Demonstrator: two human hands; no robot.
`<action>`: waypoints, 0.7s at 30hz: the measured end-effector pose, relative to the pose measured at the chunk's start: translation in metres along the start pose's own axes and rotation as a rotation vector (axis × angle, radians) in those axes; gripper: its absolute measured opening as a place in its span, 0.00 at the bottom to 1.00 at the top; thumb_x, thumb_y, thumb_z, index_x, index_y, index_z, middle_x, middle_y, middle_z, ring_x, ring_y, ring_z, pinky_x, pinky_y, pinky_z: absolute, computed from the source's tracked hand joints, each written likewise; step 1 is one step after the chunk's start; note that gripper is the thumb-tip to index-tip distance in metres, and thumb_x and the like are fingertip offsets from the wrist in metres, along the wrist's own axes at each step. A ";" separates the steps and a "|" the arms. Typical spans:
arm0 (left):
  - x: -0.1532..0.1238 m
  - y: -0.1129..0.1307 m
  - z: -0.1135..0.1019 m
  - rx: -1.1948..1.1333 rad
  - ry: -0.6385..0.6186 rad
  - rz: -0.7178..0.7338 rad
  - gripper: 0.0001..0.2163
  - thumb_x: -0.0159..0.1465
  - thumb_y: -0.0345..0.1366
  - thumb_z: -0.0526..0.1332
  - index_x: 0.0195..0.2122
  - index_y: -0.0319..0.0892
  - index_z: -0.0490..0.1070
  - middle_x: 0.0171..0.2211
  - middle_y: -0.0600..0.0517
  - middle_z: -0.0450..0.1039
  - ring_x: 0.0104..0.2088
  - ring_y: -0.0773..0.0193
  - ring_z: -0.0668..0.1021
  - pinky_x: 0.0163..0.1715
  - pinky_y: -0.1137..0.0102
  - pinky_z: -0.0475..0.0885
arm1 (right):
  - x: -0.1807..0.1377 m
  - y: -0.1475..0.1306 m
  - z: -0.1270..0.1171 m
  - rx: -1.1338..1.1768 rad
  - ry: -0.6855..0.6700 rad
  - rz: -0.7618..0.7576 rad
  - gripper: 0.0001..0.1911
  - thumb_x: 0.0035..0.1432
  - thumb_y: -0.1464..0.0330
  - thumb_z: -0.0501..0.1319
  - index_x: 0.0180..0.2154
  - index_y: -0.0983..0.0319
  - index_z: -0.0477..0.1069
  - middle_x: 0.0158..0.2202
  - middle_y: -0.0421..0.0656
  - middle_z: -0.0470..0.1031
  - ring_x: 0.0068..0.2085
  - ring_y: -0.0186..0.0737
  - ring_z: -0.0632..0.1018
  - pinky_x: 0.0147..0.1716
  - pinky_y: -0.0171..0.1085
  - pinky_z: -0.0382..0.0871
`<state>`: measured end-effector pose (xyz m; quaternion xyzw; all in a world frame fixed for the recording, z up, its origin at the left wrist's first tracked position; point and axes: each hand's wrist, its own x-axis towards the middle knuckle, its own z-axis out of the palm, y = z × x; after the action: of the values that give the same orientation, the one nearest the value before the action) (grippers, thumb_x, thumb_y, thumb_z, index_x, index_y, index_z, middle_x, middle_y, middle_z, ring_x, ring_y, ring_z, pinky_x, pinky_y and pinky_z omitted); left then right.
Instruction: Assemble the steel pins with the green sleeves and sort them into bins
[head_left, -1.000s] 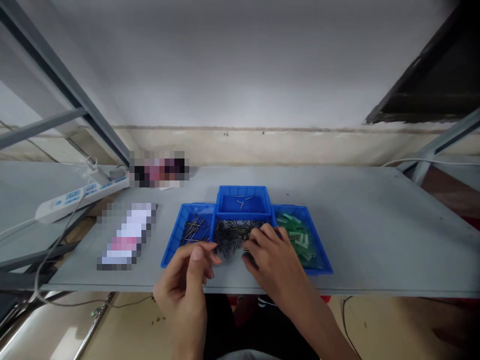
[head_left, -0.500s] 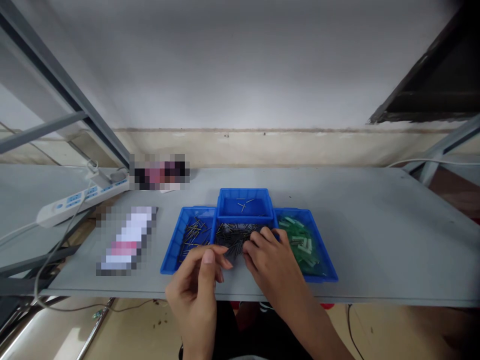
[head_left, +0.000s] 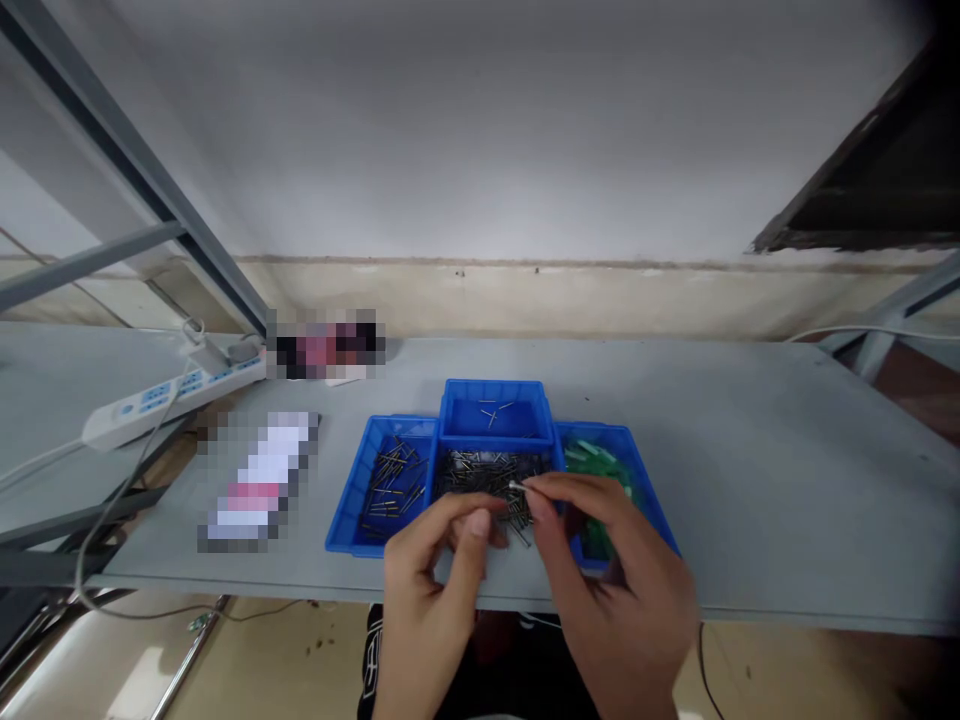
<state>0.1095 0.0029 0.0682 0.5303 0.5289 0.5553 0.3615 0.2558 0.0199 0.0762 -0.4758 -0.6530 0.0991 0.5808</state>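
My right hand (head_left: 619, 575) pinches a small, thin metal pin (head_left: 517, 486) between thumb and forefinger, its pale end pointing left. My left hand (head_left: 435, 580) is closed beside it, thumb against the curled fingers; whatever it may hold is hidden. Both hands are over the front of the middle blue bin, where dark metal pins (head_left: 476, 468) lie heaped. To the left, a blue bin (head_left: 347, 505) holds thin pins with brassy parts. Behind the middle stands a smaller blue bin (head_left: 517, 420) with several pins. Green and whitish pieces (head_left: 596, 465) fill the right bin (head_left: 651, 485), partly covered by my right hand.
A phone-like slab with a blurred screen (head_left: 266, 480) lies left on the grey table (head_left: 757, 480). Behind it are a white power strip (head_left: 172, 395) with cables and a blurred dark-pink item (head_left: 330, 350). Metal frame posts rise at both sides.
My right hand has come up out of the middle bin and turned, now showing a pin in its fingertips. My left hand has shifted right, towards it, with its fingers drawn closer together.
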 end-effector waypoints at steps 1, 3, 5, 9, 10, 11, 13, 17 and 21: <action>0.001 0.001 0.002 -0.007 -0.042 0.007 0.10 0.77 0.42 0.65 0.45 0.48 0.87 0.30 0.55 0.81 0.25 0.68 0.77 0.27 0.75 0.72 | -0.005 -0.004 0.001 0.044 0.029 0.048 0.09 0.71 0.76 0.67 0.48 0.56 0.80 0.43 0.39 0.84 0.43 0.36 0.84 0.43 0.33 0.77; 0.003 0.002 0.004 -0.020 -0.060 0.034 0.09 0.76 0.41 0.66 0.48 0.50 0.88 0.31 0.54 0.81 0.27 0.68 0.77 0.28 0.75 0.73 | -0.016 -0.009 0.006 0.134 0.079 0.133 0.09 0.71 0.76 0.67 0.47 0.55 0.79 0.42 0.38 0.83 0.42 0.35 0.84 0.40 0.32 0.78; 0.004 0.001 0.006 -0.018 -0.024 0.056 0.08 0.75 0.39 0.68 0.47 0.51 0.89 0.35 0.52 0.82 0.29 0.67 0.78 0.29 0.74 0.73 | -0.022 -0.012 0.012 0.167 0.100 0.161 0.08 0.71 0.75 0.66 0.45 0.55 0.79 0.40 0.38 0.82 0.40 0.34 0.83 0.36 0.30 0.77; 0.002 -0.002 0.006 -0.059 0.052 0.068 0.05 0.73 0.36 0.71 0.44 0.52 0.89 0.40 0.52 0.81 0.32 0.67 0.79 0.28 0.75 0.73 | -0.022 -0.011 0.019 0.152 0.053 0.150 0.07 0.71 0.74 0.66 0.43 0.56 0.78 0.36 0.36 0.80 0.33 0.31 0.80 0.31 0.28 0.75; 0.001 -0.004 0.006 -0.078 0.061 0.069 0.05 0.72 0.36 0.71 0.43 0.52 0.88 0.40 0.52 0.80 0.32 0.68 0.79 0.28 0.75 0.73 | -0.021 -0.010 0.020 0.155 0.041 0.156 0.06 0.71 0.74 0.66 0.42 0.56 0.78 0.35 0.36 0.80 0.32 0.31 0.80 0.30 0.28 0.75; 0.001 -0.004 0.006 -0.090 0.072 0.069 0.04 0.72 0.35 0.71 0.42 0.51 0.88 0.40 0.52 0.80 0.31 0.68 0.79 0.27 0.75 0.73 | -0.020 -0.010 0.020 0.156 0.028 0.165 0.06 0.72 0.73 0.65 0.42 0.56 0.78 0.35 0.36 0.80 0.32 0.32 0.80 0.30 0.28 0.75; 0.002 -0.005 0.006 -0.095 0.095 0.071 0.04 0.72 0.35 0.71 0.39 0.49 0.87 0.41 0.52 0.80 0.30 0.69 0.78 0.27 0.75 0.73 | -0.019 -0.010 0.018 0.131 0.008 0.186 0.06 0.72 0.73 0.65 0.43 0.56 0.78 0.35 0.37 0.81 0.31 0.33 0.80 0.29 0.29 0.75; 0.004 -0.006 0.006 -0.074 0.184 0.077 0.04 0.72 0.36 0.70 0.39 0.47 0.84 0.39 0.51 0.82 0.32 0.66 0.80 0.29 0.74 0.75 | -0.018 -0.020 0.013 0.123 0.033 0.158 0.06 0.69 0.74 0.67 0.42 0.55 0.76 0.34 0.37 0.79 0.27 0.33 0.76 0.27 0.33 0.73; 0.004 -0.010 0.008 -0.106 0.205 0.003 0.05 0.71 0.40 0.72 0.39 0.46 0.82 0.34 0.51 0.85 0.28 0.64 0.81 0.29 0.71 0.78 | -0.025 -0.045 0.015 0.146 -0.153 0.013 0.07 0.68 0.71 0.65 0.40 0.52 0.75 0.32 0.39 0.81 0.30 0.41 0.80 0.26 0.38 0.75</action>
<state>0.1150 0.0098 0.0581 0.4515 0.5322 0.6345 0.3321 0.2169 -0.0160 0.0857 -0.4277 -0.6834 0.1861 0.5616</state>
